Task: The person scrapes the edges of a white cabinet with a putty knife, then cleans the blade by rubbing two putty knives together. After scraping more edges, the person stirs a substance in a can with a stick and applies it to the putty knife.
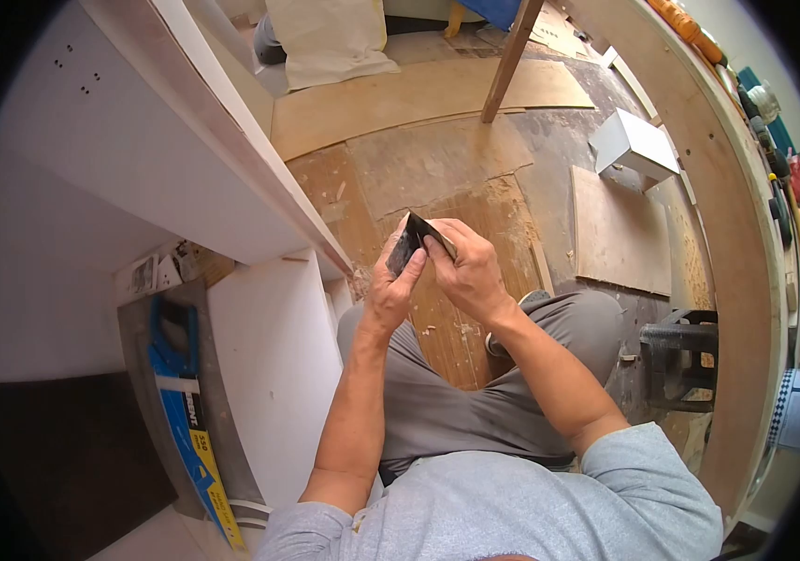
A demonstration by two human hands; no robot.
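Observation:
Both hands meet above the wooden floor, in the middle of the view. Between them is a thin dark sheet (405,247), folded into a V with its crease towards the top; it looks like sandpaper, though its grit cannot be made out. My left hand (392,290) pinches the left flap, thumb on the inner face. On the other flap, my right hand (467,271) is closed with its thumb inside the fold and its fingers behind. The lower part of the sheet is partly hidden by the thumbs.
White cabinet panels (269,337) rise close on the left, with a blue-handled handsaw (175,341) in a printed sleeve. On the right are a black step stool (680,360), a plywood piece (619,234), a white box (638,145) and a long wooden board (746,234). A wooden post (512,61) stands ahead.

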